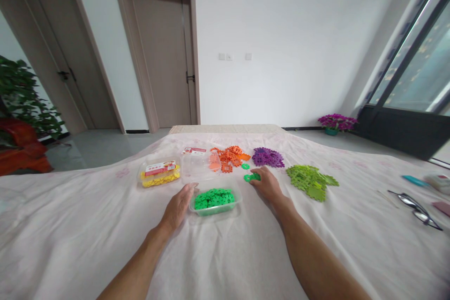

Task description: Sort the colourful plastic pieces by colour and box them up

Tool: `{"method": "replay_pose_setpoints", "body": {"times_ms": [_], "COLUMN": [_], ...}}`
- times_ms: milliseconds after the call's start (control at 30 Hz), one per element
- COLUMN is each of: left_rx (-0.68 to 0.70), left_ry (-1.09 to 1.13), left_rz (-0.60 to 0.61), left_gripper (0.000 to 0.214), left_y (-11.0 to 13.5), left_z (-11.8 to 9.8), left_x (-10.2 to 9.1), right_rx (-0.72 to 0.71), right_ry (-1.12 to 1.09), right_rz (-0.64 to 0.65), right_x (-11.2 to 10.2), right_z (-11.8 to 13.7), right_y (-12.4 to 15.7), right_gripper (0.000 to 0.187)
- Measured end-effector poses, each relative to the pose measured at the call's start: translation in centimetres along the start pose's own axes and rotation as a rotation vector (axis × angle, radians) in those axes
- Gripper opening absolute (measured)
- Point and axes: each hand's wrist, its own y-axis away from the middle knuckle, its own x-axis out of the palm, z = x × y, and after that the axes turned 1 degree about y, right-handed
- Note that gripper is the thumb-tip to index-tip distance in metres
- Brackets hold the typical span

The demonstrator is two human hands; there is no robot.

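Note:
A clear plastic tub (213, 213) filled with green snowflake-shaped plastic pieces (214, 198) stands in front of me. My left hand (180, 206) is at the tub's left side, its fingers stretched along the wall; whether it presses on the wall is hard to tell. To the right of the tub, my right hand (267, 183) has its fingers closed on a few green snowflake pieces (251, 177), low over the cloth. One loose green piece (245, 166) lies just beyond that hand. The right fingertips are partly hidden.
Piles of orange (230, 155), purple (267, 157) and lime-green pieces (311, 180) lie on the cloth (225, 262). A lidded tub of yellow pieces (160, 173) sits left, beside a clear labelled lid or tub (200, 164). Glasses (416, 208) lie far right.

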Motion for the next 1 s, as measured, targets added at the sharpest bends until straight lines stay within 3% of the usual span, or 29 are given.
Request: {"method": "replay_pose_setpoints", "body": {"times_ms": [167, 267, 400, 533, 633, 733, 833, 933, 1000], "left_rx": [-0.005, -0.004, -0.011, -0.020, -0.025, -0.017, -0.003, -0.004, -0.004], "left_ry": [-0.006, 0.002, 0.010, 0.002, 0.000, 0.006, 0.002, -0.004, -0.003], "left_rz": [0.005, -0.003, -0.007, -0.001, 0.011, 0.016, 0.020, 0.021, 0.023], "left_gripper": [0.054, 0.054, 0.055, 0.058, 0.058, 0.058, 0.058, 0.058, 0.059], "left_y": [0.0, 0.1, 0.2, 0.3, 0.3, 0.4, 0.3, 0.2, 0.1], "left_z": [0.1, -0.2, -0.4, -0.4, -0.4, -0.2, -0.1, 0.0, 0.2], "left_x": [0.0, -0.1, -0.1, -0.1, -0.1, -0.1, -0.1, -0.1, -0.1], "right_rx": [-0.038, 0.016, 0.117, 0.076, 0.029, 0.051, 0.110, 0.123, 0.144], "right_ry": [-0.097, -0.277, -0.694, -1.052, -1.161, -1.096, -0.902, -0.496, -0.210], "right_rz": [-0.016, -0.065, 0.020, 0.147, 0.299, 0.268, 0.117, -0.044, -0.076], "right_x": [0.7, 0.7, 0.0, -1.0, -1.4, -1.4, -1.6, -2.2, -2.8], "right_z": [-0.3, 0.7, 4.2, 8.8, 11.3, 11.5, 9.1, 5.4, 2.9], "right_y": [-0.5, -0.8, -0.8, 0.3, 1.2, 1.1, 0.0, -1.1, -1.5], "right_gripper": [0.031, 0.035, 0.046, 0.049, 0.047, 0.040, 0.033, 0.031, 0.032]}}
